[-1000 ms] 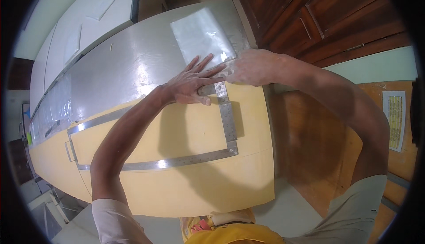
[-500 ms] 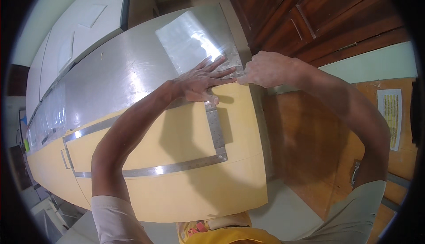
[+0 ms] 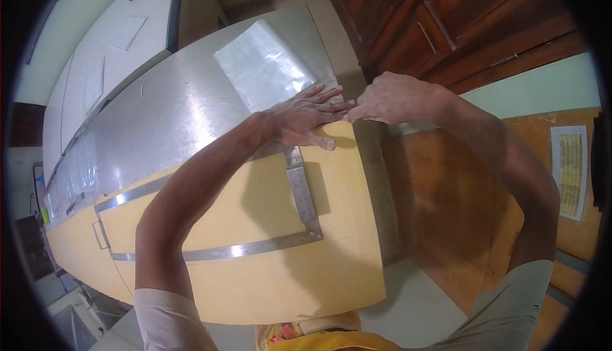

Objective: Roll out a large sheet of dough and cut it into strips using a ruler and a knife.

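Note:
A broad, smooth yellow sheet (image 3: pixel 347 255), dough by its look, covers the near side of a metal tabletop (image 3: pixel 159 121). My left hand (image 3: pixel 306 118) lies flat with fingers spread, across the sheet's far right corner and the metal beside it. Just right of those fingertips, my right hand (image 3: pixel 398 98) is closed, its fingers curled down at that corner. Whatever it pinches is hidden. On the sheet rests a flat metal ruler frame (image 3: pixel 299 192); my left forearm passes over it and hides part of its sides.
Beyond my left hand lies a clear plastic bag (image 3: pixel 261 64); more clear plastic (image 3: pixel 76 166) is at the left end. A white cabinet (image 3: pixel 115 51) stands behind the table. To the right are a wooden panel (image 3: pixel 440 192) and dark wooden doors (image 3: pixel 472 26).
My left hand has slid slightly right, closer to my right hand. The right hand stays at the corner. The whole view has shifted a little.

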The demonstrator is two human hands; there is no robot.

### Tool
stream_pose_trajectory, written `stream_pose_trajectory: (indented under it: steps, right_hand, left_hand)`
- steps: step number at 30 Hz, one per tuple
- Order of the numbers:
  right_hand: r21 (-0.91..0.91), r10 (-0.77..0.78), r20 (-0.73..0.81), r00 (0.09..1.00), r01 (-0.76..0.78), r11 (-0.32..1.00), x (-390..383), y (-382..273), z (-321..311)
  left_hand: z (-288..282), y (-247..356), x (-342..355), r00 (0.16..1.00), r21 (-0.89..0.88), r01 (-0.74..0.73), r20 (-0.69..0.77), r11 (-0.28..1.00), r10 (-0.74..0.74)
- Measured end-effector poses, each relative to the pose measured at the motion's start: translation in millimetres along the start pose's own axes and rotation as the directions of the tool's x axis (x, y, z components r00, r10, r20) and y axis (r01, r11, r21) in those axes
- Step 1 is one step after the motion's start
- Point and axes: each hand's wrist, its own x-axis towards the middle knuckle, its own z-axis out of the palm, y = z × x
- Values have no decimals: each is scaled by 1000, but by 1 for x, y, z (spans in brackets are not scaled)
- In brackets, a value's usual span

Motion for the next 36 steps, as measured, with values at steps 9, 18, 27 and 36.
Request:
stream_pose_trajectory:
  steps: [9,18,27,36]
  right_hand:
    - [155,55,-344,937,-1,988,-16,22,105]
    - [26,23,-450,893,-12,1000,-23,23,101]
    - [181,234,-646,727,-151,972,-69,8,89]
    - [310,258,-753,605,-20,950,28,-50,27]
  left_hand:
    - [4,45,-12,869,-203,411,-206,889,-449]
    - [17,77,8,716,-119,653,-227,748,-660]
    - [6,74,-88,616,-345,633,-319,693,-720]
    - [16,67,-318,356,-215,878,-305,428,-883]
